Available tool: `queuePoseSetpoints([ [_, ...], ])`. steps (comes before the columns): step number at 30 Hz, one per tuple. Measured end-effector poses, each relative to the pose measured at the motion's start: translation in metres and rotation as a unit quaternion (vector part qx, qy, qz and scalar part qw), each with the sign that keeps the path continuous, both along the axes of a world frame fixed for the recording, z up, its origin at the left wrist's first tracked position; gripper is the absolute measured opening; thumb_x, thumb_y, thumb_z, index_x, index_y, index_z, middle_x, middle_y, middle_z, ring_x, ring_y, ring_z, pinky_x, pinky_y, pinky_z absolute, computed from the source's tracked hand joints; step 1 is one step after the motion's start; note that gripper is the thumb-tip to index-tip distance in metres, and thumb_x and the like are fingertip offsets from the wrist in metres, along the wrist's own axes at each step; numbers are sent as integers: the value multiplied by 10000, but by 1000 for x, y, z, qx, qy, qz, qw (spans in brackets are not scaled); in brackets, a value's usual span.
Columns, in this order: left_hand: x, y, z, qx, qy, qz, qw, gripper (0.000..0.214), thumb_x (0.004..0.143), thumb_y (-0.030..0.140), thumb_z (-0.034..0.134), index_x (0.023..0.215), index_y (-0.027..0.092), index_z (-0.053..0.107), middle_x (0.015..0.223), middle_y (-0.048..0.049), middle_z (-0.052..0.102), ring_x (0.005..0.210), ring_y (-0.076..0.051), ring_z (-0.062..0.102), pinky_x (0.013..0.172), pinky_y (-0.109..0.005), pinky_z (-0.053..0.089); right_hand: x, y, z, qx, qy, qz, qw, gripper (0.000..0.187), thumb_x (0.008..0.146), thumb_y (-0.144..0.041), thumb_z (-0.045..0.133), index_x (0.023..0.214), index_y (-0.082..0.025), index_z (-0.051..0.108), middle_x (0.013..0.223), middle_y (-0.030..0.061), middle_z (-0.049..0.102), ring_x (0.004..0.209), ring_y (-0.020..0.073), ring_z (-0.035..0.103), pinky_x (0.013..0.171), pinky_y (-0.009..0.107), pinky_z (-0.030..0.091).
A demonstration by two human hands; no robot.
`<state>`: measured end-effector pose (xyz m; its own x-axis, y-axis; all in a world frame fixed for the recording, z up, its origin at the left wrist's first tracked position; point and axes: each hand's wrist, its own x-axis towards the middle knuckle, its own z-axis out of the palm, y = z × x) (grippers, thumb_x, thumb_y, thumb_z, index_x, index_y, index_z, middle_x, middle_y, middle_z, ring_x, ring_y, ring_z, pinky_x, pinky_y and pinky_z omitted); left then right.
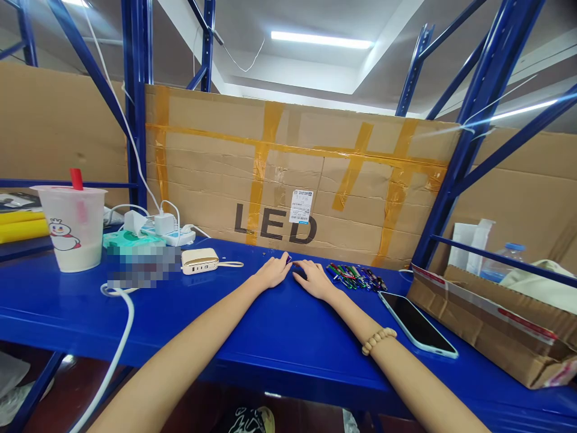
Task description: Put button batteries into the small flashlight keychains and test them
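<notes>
My left hand (273,270) is at the far part of the blue shelf top, its fingers pinched on a small purple metallic piece (289,258) that is mostly hidden. Just to its right, my right hand (312,277) reaches toward the left fingertips, thumb apart from the fingers and nothing visible in it. Whether its fingertips touch the purple piece, I cannot tell. Beyond my right hand lies a pile of small shiny metallic pieces (356,277) in green, blue, red and purple; they are too small to name surely.
A phone (419,323) and a long cardboard box (478,319) are at the right. To the left are a beige power bank (199,261), a power strip (180,236) with chargers, and a drink cup (74,228). A taped cardboard sheet (216,174) stands behind.
</notes>
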<state>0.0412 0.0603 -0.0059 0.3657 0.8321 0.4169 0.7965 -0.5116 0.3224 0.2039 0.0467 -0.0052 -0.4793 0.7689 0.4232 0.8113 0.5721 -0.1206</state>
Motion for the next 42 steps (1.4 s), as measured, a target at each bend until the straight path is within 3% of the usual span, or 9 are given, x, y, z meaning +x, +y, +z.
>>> queuePoseSetpoints([
  [4,-1,1,1,-23,-25,5,999,221,907,316,279,977,172,431,874,-125,648,874,-281,611,690,-321,405,0,-1,1,-2,-4,1,1000,324,855,-259,435,1166,-197,502,1144,76,573,1068,197,481,905,384,323],
  [8,-2,1,3,-19,-22,-17,999,122,844,236,426,953,185,409,920,-97,646,903,-244,608,705,-296,422,-1,-2,1,-4,-3,-1,1000,313,850,-251,445,1149,-189,511,1137,70,576,1060,198,482,897,380,326],
  [14,-3,4,2,-26,-39,-42,998,221,757,88,500,899,204,377,968,-66,660,958,-218,596,759,-296,426,-1,-1,1,1,1,4,1000,303,847,-254,451,1138,-199,516,1132,68,576,1063,194,481,894,377,326],
  [22,-4,12,-4,-30,-109,-41,993,294,681,76,571,809,219,348,798,-12,674,836,-200,634,753,-299,437,-1,-2,2,7,-8,16,1000,288,845,-233,461,1123,-210,532,1125,68,573,1053,193,484,880,370,334],
  [27,-3,19,-7,-49,-246,-45,967,376,624,107,652,753,217,316,731,6,660,769,-182,639,728,-295,459,-2,-2,6,37,-24,37,998,264,842,-209,495,1099,-220,557,1088,55,584,1027,182,499,840,334,352],
  [36,9,11,-2,-173,-447,-78,874,381,646,98,692,830,183,369,658,19,651,711,-140,633,732,-280,461,0,1,12,94,39,-2,995,145,836,-300,547,884,-231,665,854,19,647,833,150,582,708,253,405],
  [42,7,3,5,-163,-438,-80,881,320,688,318,658,739,181,373,635,32,584,599,-96,538,634,-238,415,1,1,11,97,129,-9,987,198,842,-341,519,813,-221,674,805,17,645,703,137,589,630,239,427],
])
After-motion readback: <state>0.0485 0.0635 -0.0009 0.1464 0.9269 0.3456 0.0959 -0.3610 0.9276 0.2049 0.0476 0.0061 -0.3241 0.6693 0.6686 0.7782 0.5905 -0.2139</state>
